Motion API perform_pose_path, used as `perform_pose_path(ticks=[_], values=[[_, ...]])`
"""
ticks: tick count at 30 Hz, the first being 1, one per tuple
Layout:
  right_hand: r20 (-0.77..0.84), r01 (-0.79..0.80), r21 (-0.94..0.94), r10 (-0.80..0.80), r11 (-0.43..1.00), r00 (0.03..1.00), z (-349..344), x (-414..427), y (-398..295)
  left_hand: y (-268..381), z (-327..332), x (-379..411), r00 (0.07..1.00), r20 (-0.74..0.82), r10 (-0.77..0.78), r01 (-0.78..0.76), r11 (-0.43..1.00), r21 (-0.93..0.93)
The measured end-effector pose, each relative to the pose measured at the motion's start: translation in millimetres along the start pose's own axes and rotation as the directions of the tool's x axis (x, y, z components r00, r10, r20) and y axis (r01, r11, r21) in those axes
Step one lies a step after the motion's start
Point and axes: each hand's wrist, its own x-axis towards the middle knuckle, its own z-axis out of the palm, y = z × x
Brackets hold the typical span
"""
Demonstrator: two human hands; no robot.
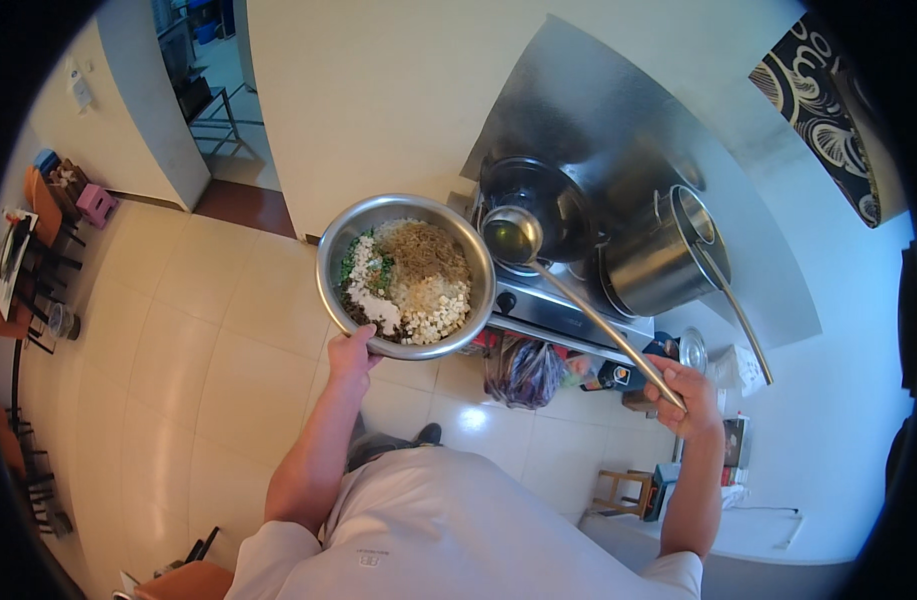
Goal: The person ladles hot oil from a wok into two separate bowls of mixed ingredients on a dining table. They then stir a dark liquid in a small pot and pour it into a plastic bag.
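My left hand (351,358) grips the near rim of a wide stainless steel bowl (327,279). Separate heaps lie in it: brown shreds (427,251), small pale cubes (437,319), chopped greens (349,262), a white powder (379,309) and some dark bits. By the end of its long handle, my right hand (683,394) holds a metal ladle (533,238). Yellowish-green liquid, like oil, shows in the ladle's cup, which is just right of the bowl's rim. Behind the cup, a black wok (552,199) sits on the stove (548,307).
Right of the wok stands a tall steel stockpot (657,255) with another long-handled ladle (736,315) at its top. Plastic bags (529,371) lie below the stove. A wooden stool (623,491) is at lower right. At far left are chairs (42,202) and a pink stool (96,205).
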Motion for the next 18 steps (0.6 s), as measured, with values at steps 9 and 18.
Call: perform_pose_path(ticks=[9, 18], values=[[0.068, -0.068, -0.071, 0.073, 0.995, 0.995, 7, -16, 32, 2, 8, -2, 1.0, -0.004, 0.013, -0.013, 0.999, -0.034], [0.072, -0.043, -0.282, 0.066, 0.958, 0.995, 18, -13, 28, 1, 11, 3, 1.0, -0.021, 0.005, -0.005, 1.0, -0.01]])
